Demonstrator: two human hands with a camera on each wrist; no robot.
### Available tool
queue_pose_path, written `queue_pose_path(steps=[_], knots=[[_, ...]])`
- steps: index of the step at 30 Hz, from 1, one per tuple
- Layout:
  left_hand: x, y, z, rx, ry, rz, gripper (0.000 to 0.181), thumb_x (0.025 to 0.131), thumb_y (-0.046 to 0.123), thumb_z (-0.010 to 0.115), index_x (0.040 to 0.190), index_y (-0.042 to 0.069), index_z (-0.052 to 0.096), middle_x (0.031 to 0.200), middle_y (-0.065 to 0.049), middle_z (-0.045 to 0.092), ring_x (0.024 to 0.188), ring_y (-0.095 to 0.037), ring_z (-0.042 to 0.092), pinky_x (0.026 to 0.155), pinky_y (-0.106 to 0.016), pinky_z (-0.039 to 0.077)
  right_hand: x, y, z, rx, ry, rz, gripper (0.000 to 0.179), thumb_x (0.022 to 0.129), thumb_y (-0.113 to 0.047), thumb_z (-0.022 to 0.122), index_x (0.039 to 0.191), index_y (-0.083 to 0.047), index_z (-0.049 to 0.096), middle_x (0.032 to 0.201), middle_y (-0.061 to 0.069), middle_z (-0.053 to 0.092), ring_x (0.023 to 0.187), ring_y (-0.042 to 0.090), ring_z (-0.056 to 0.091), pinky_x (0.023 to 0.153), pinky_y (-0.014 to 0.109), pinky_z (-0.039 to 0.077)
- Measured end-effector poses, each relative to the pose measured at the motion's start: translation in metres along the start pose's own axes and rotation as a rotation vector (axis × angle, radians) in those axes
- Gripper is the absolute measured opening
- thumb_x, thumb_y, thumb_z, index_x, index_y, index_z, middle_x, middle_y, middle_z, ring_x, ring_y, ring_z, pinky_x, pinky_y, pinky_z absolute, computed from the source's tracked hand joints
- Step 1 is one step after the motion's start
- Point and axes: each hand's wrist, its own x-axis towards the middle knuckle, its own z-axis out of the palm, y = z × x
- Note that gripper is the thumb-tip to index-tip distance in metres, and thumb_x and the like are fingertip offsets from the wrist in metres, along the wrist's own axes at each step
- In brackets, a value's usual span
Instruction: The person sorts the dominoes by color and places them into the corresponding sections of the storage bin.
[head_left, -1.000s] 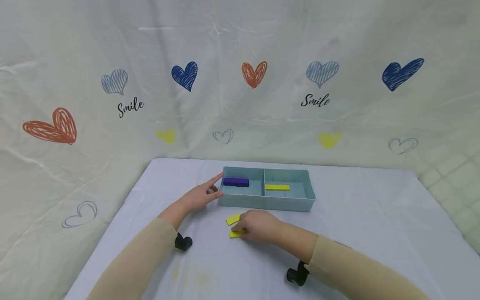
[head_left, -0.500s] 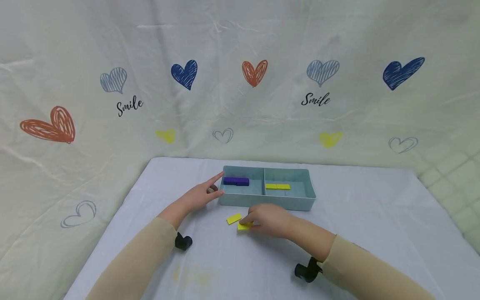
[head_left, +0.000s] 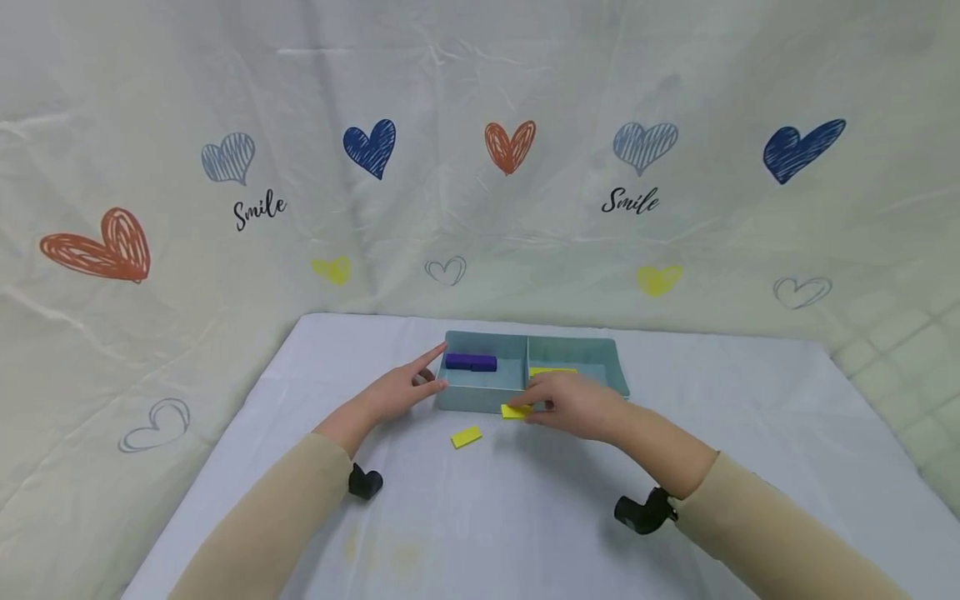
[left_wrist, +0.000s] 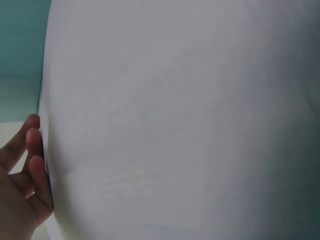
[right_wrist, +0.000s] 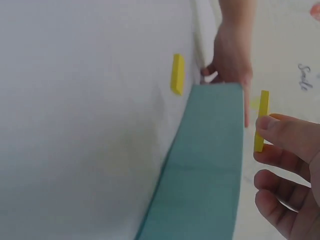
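Observation:
My right hand (head_left: 577, 406) pinches a small flat yellow block (head_left: 514, 412) between thumb and fingers, raised in front of the divided teal box (head_left: 480, 399). In the right wrist view the pinched yellow block (right_wrist: 262, 120) stands on edge above the box's rim. Extended thumb and index finger of my left hand (head_left: 392, 394) touch the box's left end. Dark purple blocks (head_left: 471, 362) lie in the left compartment. Yellow blocks (head_left: 553, 370) lie in the right one, partly hidden by my right hand. Another yellow block (head_left: 467, 437) rests on the cloth before the box.
A white cloth (head_left: 465, 533) covers the table. Behind it hangs a pale curtain (head_left: 480, 225) printed with hearts and "Smile". Black wrist devices (head_left: 647, 511) sit at both sleeves.
My right hand has lifted a yellow block off the cloth and carried it rightward and away from me to the box's front. The left hand has stayed at the box's end.

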Motion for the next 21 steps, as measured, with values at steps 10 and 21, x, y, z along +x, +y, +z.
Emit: queue_pose_path(steps=[10,21], knots=[[0.002,-0.003,0.002,0.001,-0.001,-0.010,0.072,0.094,0.063,0.054,0.151,0.060,0.011,0.130,0.000,0.057,0.101,-0.019,0.059,0.087,-0.042,0.050,-0.009,0.049,-0.024,0.002,0.114,0.093,0.027,0.089,-0.016,0.075,0.116,-0.017,0.075,0.108,-0.007,0.069,0.091,0.014,0.063,0.076,0.031,0.052],[0.005,-0.005,0.003,0.002,0.003,-0.010,0.071,0.093,0.063,0.054,0.150,0.061,0.011,0.129,0.000,0.057,0.100,-0.020,0.059,0.087,-0.043,0.049,-0.003,0.077,-0.031,0.028,0.101,0.215,0.028,0.090,-0.018,0.074,0.118,-0.015,0.074,0.109,-0.003,0.069,0.087,0.014,0.058,0.075,0.033,0.049]])
